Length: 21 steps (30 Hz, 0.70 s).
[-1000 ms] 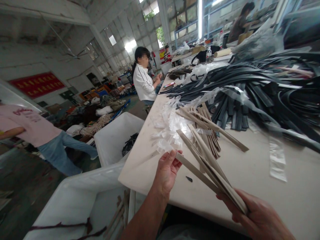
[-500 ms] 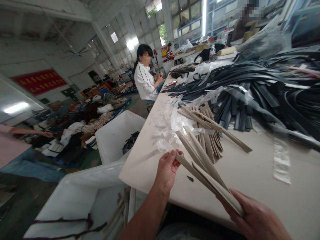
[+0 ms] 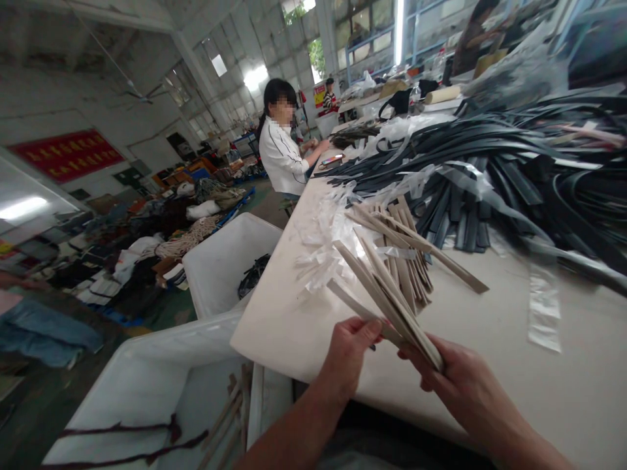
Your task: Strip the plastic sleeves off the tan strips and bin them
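Several flat beige strips (image 3: pixel 386 297) fan out from my right hand (image 3: pixel 453 369), which is closed round their near ends above the table's front edge. My left hand (image 3: pixel 353 346) pinches the leftmost beige strip (image 3: pixel 349 300) between thumb and fingers, close to the right hand. That strip's far end sticks out past my left fingertips. On the table behind, a pile of similar beige strips (image 3: pixel 409 277) lies beside crumpled white translucent film strips (image 3: pixel 333 245). A small dark scrap on the table is mostly hidden behind my left hand.
Long black strips (image 3: pixel 455 156) heap across the right and back of the pale table (image 3: pixel 274 313). White bins (image 3: pixel 142 352) stand left of it, one with beige strips inside. A co-worker in a white jacket (image 3: pixel 281 160) sits at the table's far left side.
My left hand has slid right and down along the strip, nearer my right hand. My right hand has shifted left and up with the bundle. The co-worker's hand now reaches to the table.
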Available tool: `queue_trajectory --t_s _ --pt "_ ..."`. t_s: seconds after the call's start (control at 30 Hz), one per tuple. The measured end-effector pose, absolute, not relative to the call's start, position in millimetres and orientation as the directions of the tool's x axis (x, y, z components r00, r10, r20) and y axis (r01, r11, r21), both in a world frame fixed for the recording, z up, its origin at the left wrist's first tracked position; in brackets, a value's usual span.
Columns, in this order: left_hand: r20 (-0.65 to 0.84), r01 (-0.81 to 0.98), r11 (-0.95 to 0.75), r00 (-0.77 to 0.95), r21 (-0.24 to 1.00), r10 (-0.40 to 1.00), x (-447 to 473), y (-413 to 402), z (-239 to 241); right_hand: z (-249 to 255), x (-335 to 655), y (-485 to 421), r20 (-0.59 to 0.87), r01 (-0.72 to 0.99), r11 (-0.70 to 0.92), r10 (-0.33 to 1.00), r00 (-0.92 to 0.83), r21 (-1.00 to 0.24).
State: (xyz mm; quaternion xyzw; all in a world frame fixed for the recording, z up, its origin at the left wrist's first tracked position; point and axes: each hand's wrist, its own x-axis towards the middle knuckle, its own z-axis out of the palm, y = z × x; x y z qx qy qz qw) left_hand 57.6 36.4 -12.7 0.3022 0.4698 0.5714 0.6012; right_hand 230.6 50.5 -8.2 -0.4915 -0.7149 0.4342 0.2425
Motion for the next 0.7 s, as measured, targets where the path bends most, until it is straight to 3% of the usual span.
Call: queue_trajectory --t_s 0.1,0.23,0.3,0.43,0.5,0.6,0.7 --pt "-0.138 -0.445 0.114 -0.022 0.888 0.99 63.1 33.9 -8.0 -4.6 223.2 54.4 -0.116 0.419 0.081 0.898 -0.424 -0.904" --pt "-0.094 -0.517 -0.061 -0.268 0.854 0.959 59.4 41.7 -4.2 -5.3 218.9 50.2 -0.102 0.419 0.071 0.921 -0.377 -0.905" --pt "-0.13 -0.47 -0.015 -0.273 0.883 0.953 63.6 41.9 -6.7 -4.7 217.6 49.9 -0.058 0.398 0.093 0.934 -0.353 -0.913" --pt "-0.164 -0.468 0.113 -0.07 0.877 0.984 73.5 36.6 -11.2 -5.0 216.3 50.6 -0.003 0.354 0.128 0.938 -0.347 -0.927" --pt "-0.134 -0.497 0.05 -0.134 0.866 0.982 68.6 38.1 -9.9 -7.3 215.5 47.7 -0.008 0.353 0.123 0.937 -0.348 -0.928" --pt "-0.098 -0.461 -0.086 -0.36 0.883 0.928 57.8 42.5 -9.7 -9.8 213.2 41.9 -0.011 0.349 0.11 0.945 -0.326 -0.931" --pt "-0.14 -0.457 -0.017 -0.307 0.889 0.941 61.2 38.5 -17.3 -9.4 210.9 40.3 -0.006 0.323 0.105 0.945 -0.326 -0.941"
